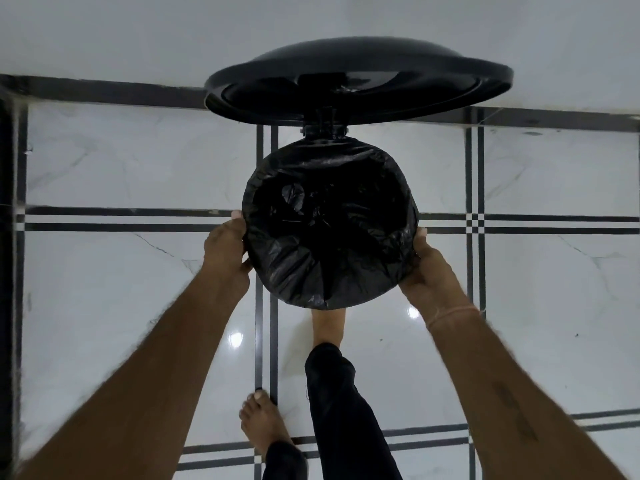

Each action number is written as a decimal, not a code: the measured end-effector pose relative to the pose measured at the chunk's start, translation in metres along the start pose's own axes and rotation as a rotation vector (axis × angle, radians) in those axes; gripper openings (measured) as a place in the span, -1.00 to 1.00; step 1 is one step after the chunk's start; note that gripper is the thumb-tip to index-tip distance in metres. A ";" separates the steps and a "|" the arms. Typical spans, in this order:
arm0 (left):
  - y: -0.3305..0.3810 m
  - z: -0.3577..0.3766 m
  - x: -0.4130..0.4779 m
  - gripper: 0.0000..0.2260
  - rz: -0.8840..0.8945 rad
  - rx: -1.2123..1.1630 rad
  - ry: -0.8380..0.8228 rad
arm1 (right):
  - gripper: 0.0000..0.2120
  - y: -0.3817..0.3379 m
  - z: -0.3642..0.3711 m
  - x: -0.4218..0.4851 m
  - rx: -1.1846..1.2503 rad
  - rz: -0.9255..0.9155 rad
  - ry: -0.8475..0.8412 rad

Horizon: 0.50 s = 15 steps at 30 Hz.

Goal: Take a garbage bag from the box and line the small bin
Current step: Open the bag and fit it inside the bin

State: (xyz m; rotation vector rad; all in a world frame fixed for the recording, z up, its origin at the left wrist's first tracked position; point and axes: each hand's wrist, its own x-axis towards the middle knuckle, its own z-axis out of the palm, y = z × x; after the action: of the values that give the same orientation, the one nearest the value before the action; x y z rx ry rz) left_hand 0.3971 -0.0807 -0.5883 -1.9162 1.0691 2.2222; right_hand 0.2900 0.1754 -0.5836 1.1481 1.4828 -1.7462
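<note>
— Left hand (225,251), placed how?
— Clamped on the left side of the black plastic garbage bag (329,233), thumb up along the rim, fingers curled under and mostly hidden.
— And the right hand (429,271)?
— Gripped the same bag on the opposite side, curled round the fold likewise.
— Whereabouts of the bag?
— Spread inside the small round bin (323,130), mouth turned out over the rim and down the wall all round, crumpled in the hollow. Stood on the floor between both hands, near the wall.
— Above?
— Tilted up behind on its hinge, wide open: broad round black plastic lid (356,81).
— Below?
— Tucked under the bin's near edge, toes hidden: bare right foot (327,323). Planted further back: bare left foot (263,420), with black trouser legs (339,393).
— Round about?
— Glossy white marble-look floor tiles (138,168) crossed by black double stripes, backed by a plain white wall (138,29). Tied on the right wrist: pale thread band (450,315).
</note>
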 end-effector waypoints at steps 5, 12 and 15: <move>-0.030 -0.004 -0.030 -0.67 -0.099 -0.077 0.041 | -0.66 0.011 -0.013 -0.019 -0.075 0.074 -0.002; -0.050 -0.008 -0.029 -0.60 -0.141 -0.339 -0.025 | -0.65 0.035 -0.005 -0.029 0.261 0.058 0.000; -0.072 -0.006 -0.040 -0.51 -0.252 -0.364 -0.010 | -0.60 0.057 0.000 -0.042 0.276 0.157 0.083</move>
State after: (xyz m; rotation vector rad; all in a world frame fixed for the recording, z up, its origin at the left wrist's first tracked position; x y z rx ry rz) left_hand 0.4440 -0.0122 -0.5872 -2.0237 0.4077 2.3979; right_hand 0.3578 0.1581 -0.5736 1.4504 1.1861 -1.8519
